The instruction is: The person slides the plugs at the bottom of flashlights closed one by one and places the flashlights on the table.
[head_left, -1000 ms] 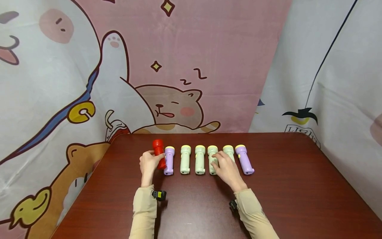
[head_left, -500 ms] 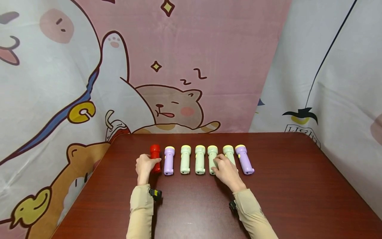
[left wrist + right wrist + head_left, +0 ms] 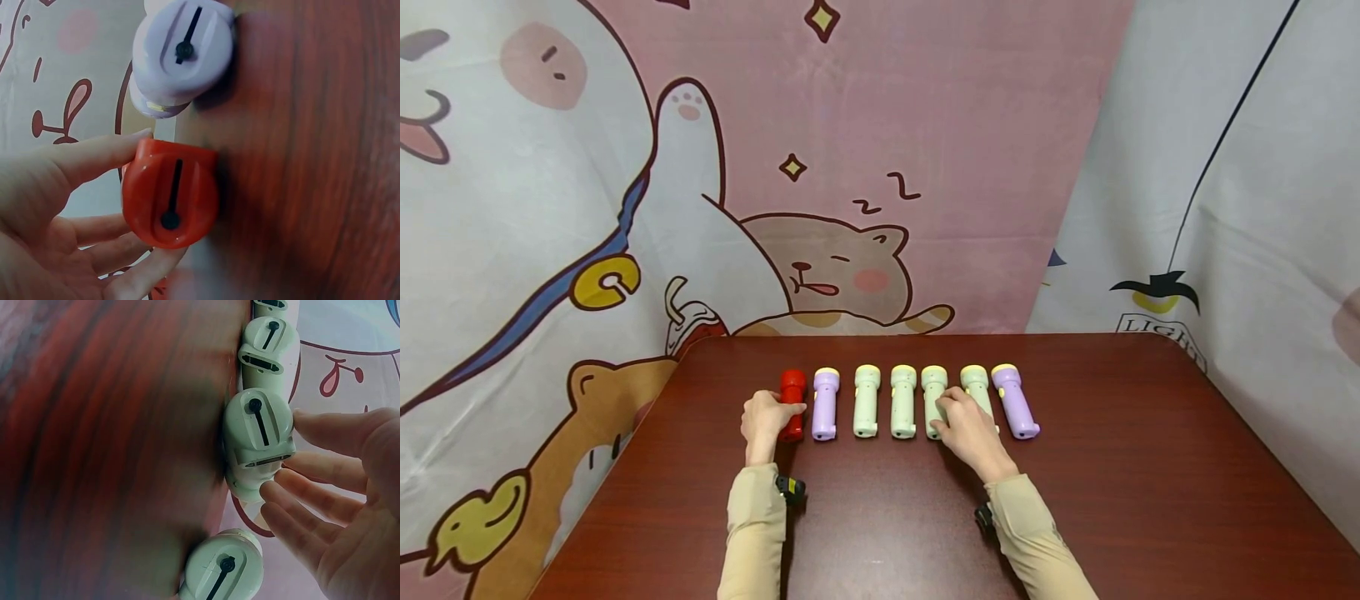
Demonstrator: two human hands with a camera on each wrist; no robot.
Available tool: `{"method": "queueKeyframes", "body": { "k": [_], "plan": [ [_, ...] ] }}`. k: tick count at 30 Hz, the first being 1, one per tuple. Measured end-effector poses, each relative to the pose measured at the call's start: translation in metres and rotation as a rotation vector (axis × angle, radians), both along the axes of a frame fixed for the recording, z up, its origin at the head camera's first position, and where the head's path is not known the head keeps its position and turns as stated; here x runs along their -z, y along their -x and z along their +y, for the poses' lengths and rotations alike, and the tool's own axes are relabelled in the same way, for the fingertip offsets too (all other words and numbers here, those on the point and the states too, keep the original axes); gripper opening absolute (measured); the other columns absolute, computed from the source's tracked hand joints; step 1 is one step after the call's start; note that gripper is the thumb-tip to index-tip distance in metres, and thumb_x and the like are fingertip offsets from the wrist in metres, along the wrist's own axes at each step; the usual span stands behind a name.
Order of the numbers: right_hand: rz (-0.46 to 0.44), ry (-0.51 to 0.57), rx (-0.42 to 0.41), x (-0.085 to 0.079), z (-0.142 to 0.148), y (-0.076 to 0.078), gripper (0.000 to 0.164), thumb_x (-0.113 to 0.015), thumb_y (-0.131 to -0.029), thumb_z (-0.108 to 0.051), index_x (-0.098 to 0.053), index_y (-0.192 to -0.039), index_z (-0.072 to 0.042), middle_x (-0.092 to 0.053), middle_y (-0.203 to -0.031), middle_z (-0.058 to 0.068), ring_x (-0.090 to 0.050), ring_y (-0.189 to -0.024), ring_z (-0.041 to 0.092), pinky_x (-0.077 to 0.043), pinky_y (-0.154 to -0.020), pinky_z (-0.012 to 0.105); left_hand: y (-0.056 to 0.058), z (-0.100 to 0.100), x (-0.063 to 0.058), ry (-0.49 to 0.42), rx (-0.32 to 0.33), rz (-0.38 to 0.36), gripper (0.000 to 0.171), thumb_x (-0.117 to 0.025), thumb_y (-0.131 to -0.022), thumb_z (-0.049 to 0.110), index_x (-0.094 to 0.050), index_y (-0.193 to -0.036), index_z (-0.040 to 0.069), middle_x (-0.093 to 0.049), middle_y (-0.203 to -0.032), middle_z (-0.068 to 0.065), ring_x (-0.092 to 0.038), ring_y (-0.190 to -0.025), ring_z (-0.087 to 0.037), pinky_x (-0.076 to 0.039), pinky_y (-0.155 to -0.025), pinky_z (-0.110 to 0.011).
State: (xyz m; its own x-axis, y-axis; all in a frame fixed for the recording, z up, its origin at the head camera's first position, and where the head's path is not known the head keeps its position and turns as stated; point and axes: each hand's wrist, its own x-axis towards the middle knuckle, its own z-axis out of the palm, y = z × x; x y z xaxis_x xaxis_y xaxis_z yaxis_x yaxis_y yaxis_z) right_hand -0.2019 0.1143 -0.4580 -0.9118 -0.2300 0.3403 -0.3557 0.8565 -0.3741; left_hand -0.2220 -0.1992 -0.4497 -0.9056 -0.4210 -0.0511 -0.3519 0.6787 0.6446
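A red flashlight (image 3: 792, 392) lies at the left end of a row of flashlights. My left hand (image 3: 765, 421) holds it; in the left wrist view the thumb is on one side and fingertips reach the other side of the red end. Just right of it lies a purple flashlight (image 3: 824, 404). My right hand (image 3: 972, 429) hovers over the right part of the row, between two pale green flashlights. In the right wrist view its thumb tip is at the edge of one green flashlight (image 3: 259, 425), with relaxed fingers beside it.
Two more pale green flashlights, one of them this green flashlight (image 3: 865, 404), lie mid-row. A second purple flashlight (image 3: 1015, 404) lies slanted at the right end. The brown table (image 3: 880, 517) ends at a cartoon-printed cloth (image 3: 970, 167) behind.
My left hand has moved the red flashlight left and toward me, from overlapping the purple one to lying beside it in the row. My right hand has barely shifted.
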Motion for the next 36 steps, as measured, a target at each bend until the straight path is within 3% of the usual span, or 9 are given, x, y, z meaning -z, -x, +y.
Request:
{"method": "queueKeyframes", "body": {
  "k": [6, 14, 18, 23, 26, 29, 33, 36],
  "plan": [
    [-0.008, 0.005, 0.0, 0.001, 0.001, 0.001, 0.026, -0.077, -0.077, -0.015, -0.068, -0.099, -0.004, -0.063, -0.108, 0.009, -0.062, -0.099, 0.026, -0.053, -0.078, 0.044, 0.0, 0.001, 0.001, 0.043, 0.013, -0.002, 0.044, -0.075, -0.075, 0.036, -0.07, -0.102, 0.002, -0.069, -0.093, -0.023, -0.063, -0.082, -0.039, -0.049, -0.063, -0.046],
    [0.028, 0.021, 0.006, -0.001, 0.002, 0.001, 0.028, -0.076, -0.078, -0.018, -0.068, -0.103, -0.005, -0.063, -0.107, 0.007, -0.064, -0.097, 0.026, -0.053, -0.076, 0.045, -0.001, 0.005, 0.001, 0.118, -0.019, 0.05, 0.04, -0.075, -0.075, 0.039, -0.062, -0.07, 0.001, -0.065, -0.076, -0.024, -0.063, -0.074, -0.043, -0.047, -0.053, -0.047],
    [0.04, 0.03, 0.019, -0.004, 0.003, 0.002, 0.03, -0.074, -0.08, -0.019, -0.068, -0.106, -0.005, -0.064, -0.109, 0.008, -0.064, -0.098, 0.027, -0.053, -0.075, 0.045, 0.001, 0.01, -0.003, 0.15, -0.064, 0.153, 0.035, -0.073, -0.078, 0.033, -0.063, -0.069, 0.001, -0.066, -0.078, -0.026, -0.063, -0.074, -0.046, -0.048, -0.054, -0.052],
    [0.094, 0.058, 0.03, -0.008, 0.005, 0.004, 0.031, -0.072, -0.082, -0.019, -0.068, -0.109, -0.004, -0.065, -0.109, 0.01, -0.066, -0.096, 0.028, -0.054, -0.071, 0.045, 0.004, 0.026, -0.008, 0.186, -0.093, 0.377, 0.023, -0.07, -0.08, 0.022, -0.069, -0.085, -0.001, -0.069, -0.084, -0.026, -0.064, -0.077, -0.049, -0.049, -0.061, -0.057],
    [0.141, 0.082, 0.042, -0.01, 0.007, 0.007, 0.03, -0.071, -0.083, -0.019, -0.068, -0.109, -0.004, -0.065, -0.106, 0.01, -0.065, -0.095, 0.028, -0.054, -0.07, 0.046, 0.004, 0.044, -0.011, 0.191, -0.031, 0.5, 0.023, -0.069, -0.081, 0.018, -0.07, -0.093, -0.001, -0.07, -0.086, -0.021, -0.065, -0.079, -0.046, -0.051, -0.065, -0.055],
    [0.183, 0.102, 0.049, -0.013, 0.009, 0.01, 0.03, -0.071, -0.083, -0.018, -0.068, -0.109, -0.004, -0.065, -0.104, 0.01, -0.065, -0.096, 0.029, -0.053, -0.072, 0.047, 0.004, 0.067, -0.014, 0.193, 0.077, 0.579, 0.023, -0.069, -0.083, 0.019, -0.071, -0.094, 0.0, -0.071, -0.087, -0.017, -0.066, -0.08, -0.04, -0.052, -0.068, -0.05],
    [0.204, 0.116, 0.046, -0.019, 0.012, 0.015, 0.028, -0.07, -0.084, -0.016, -0.068, -0.108, -0.002, -0.065, -0.105, 0.012, -0.063, -0.098, 0.03, -0.053, -0.076, 0.047, 0.004, 0.096, -0.017, 0.224, 0.24, 0.609, 0.03, -0.068, -0.085, 0.027, -0.069, -0.099, 0.0, -0.071, -0.093, -0.015, -0.065, -0.086, -0.035, -0.053, -0.072, -0.046],
    [0.196, 0.115, 0.047, -0.021, 0.013, 0.021, 0.029, -0.069, -0.085, -0.018, -0.067, -0.109, -0.001, -0.065, -0.108, 0.014, -0.06, -0.102, 0.032, -0.052, -0.082, 0.047, 0.004, 0.115, -0.017, 0.271, 0.349, 0.568, 0.044, -0.066, -0.086, 0.036, -0.065, -0.111, 0.0, -0.068, -0.107, -0.017, -0.062, -0.103, -0.035, -0.051, -0.087, -0.045]
  ]
}}
